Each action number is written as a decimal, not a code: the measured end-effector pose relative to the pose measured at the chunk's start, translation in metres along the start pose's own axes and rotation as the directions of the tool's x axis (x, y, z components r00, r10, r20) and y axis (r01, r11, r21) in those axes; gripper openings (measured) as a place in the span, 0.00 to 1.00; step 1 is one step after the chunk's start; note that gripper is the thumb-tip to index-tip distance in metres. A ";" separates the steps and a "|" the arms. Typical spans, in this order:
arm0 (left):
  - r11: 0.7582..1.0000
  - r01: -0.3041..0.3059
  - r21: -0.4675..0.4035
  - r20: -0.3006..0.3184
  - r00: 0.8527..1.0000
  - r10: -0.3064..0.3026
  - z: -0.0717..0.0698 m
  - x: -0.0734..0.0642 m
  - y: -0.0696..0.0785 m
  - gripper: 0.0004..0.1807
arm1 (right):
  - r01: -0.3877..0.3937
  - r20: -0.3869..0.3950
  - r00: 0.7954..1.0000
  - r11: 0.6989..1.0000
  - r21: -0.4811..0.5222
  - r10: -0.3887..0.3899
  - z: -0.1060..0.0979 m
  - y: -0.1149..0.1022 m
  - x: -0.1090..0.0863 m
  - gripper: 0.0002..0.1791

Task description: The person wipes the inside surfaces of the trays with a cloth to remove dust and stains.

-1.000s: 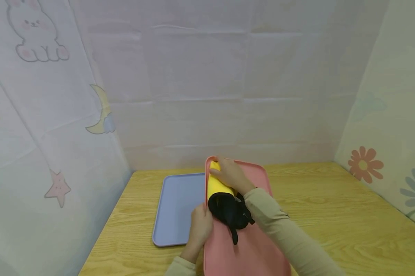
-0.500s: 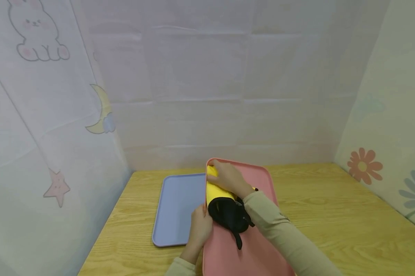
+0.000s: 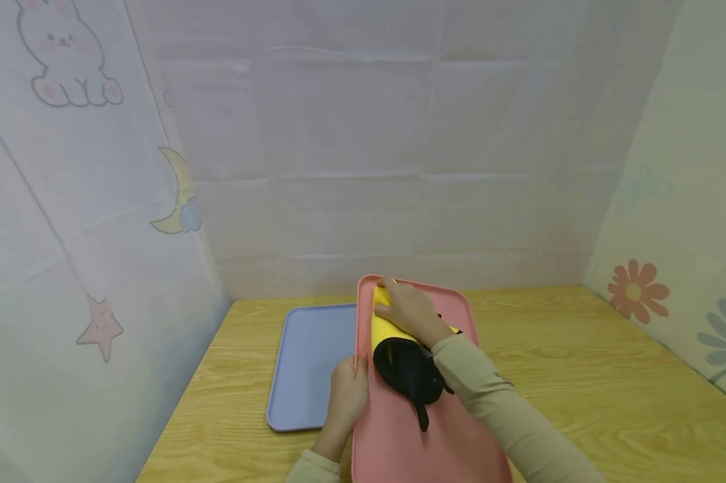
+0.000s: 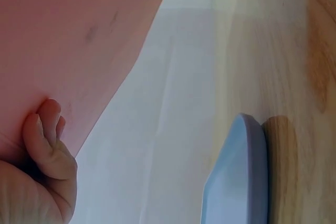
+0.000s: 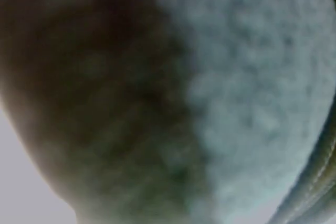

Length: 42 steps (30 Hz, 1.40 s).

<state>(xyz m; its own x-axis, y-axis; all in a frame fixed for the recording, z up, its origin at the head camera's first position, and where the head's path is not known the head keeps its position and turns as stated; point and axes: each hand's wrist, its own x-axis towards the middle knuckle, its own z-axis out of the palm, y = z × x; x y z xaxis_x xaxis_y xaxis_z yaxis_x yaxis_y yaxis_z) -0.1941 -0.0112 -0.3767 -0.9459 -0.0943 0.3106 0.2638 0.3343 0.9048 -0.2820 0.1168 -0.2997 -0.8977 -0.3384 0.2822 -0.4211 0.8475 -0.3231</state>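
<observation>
A pink tray is held up at a tilt in the head view. My left hand grips its left edge; the left wrist view shows the curled fingers against the tray's underside. On the tray's upper left lies a soft yellow-and-black fabric item, rolled like a tube, with an open black end and a short black strap. My right hand lies over its yellow part, thumb and fingers curled round it. The forearm hides some of the item. In the right wrist view everything is too close and blurred to make out.
A blue tray lies flat on the wooden table, partly behind the pink tray's left edge. Pale printed cloth walls stand at the back and both sides.
The fabric item and my right hand have shifted slightly right, away from the pink tray's left rim. The pink tray's tilt has altered a little, and my left hand keeps its grip.
</observation>
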 end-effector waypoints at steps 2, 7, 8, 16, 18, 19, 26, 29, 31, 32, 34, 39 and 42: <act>1.000 0.007 -0.015 0.005 1.000 -0.007 -0.002 0.000 0.000 0.22 | -0.015 -0.001 1.000 1.000 -0.007 0.015 0.000 0.008 0.000 0.25; 0.999 0.025 -0.028 0.007 1.000 -0.025 -0.005 0.000 0.000 0.20 | -0.023 0.018 1.000 1.000 -0.019 0.023 -0.001 0.025 -0.003 0.25; 0.999 0.025 -0.024 0.004 1.000 -0.025 -0.005 0.000 0.001 0.20 | -0.022 0.018 1.000 0.999 -0.023 0.023 -0.001 0.027 -0.003 0.25; 1.000 0.003 -0.014 -0.029 1.000 -0.004 -0.009 0.000 0.000 0.19 | -0.071 0.010 0.997 0.994 -0.087 0.072 -0.002 0.054 -0.009 0.24; 1.000 0.001 -0.007 -0.036 0.999 -0.001 -0.010 0.001 0.000 0.19 | -0.088 0.024 0.996 0.993 -0.075 0.090 -0.002 0.062 -0.011 0.24; 1.000 0.001 -0.002 -0.038 0.999 -0.001 -0.011 0.001 0.000 0.19 | -0.099 0.034 0.994 0.992 -0.072 0.102 -0.002 0.066 -0.012 0.25; 1.000 0.005 0.020 -0.060 0.998 -0.004 -0.016 0.001 0.001 0.19 | -0.150 0.067 0.985 0.982 -0.118 0.159 -0.001 0.089 -0.016 0.25; 1.000 0.005 0.017 -0.059 0.998 -0.004 -0.016 0.002 0.001 0.19 | -0.159 0.072 0.983 0.978 -0.137 0.170 0.000 0.094 -0.017 0.25; 1.000 0.003 0.014 -0.053 0.999 -0.003 -0.016 0.002 0.000 0.20 | -0.156 0.070 0.983 0.977 -0.147 0.168 0.000 0.095 -0.018 0.25; 1.000 0.003 0.010 -0.050 0.999 -0.003 -0.015 0.002 0.000 0.19 | -0.157 0.069 0.983 0.976 -0.152 0.169 0.001 0.096 -0.018 0.25; 1.000 0.006 0.002 -0.044 0.999 -0.006 -0.015 0.002 0.000 0.20 | -0.158 0.065 0.983 0.975 -0.155 0.170 0.001 0.096 -0.018 0.24; 1.000 0.018 -0.005 -0.026 1.000 -0.018 -0.013 0.003 -0.002 0.20 | -0.155 0.064 0.984 0.976 -0.153 0.166 0.001 0.093 -0.019 0.23; 1.000 0.029 -0.009 -0.015 0.999 -0.029 -0.011 0.003 -0.002 0.19 | -0.136 0.072 0.986 0.979 -0.149 0.148 0.000 0.088 -0.019 0.22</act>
<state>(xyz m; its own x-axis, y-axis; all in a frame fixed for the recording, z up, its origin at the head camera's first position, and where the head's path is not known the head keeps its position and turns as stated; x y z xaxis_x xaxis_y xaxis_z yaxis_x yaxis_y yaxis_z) -0.1955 -0.0229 -0.3741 -0.9502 -0.1182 0.2882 0.2377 0.3229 0.9161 -0.3022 0.1973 -0.3336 -0.9571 -0.2378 0.1657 -0.2709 0.9371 -0.2203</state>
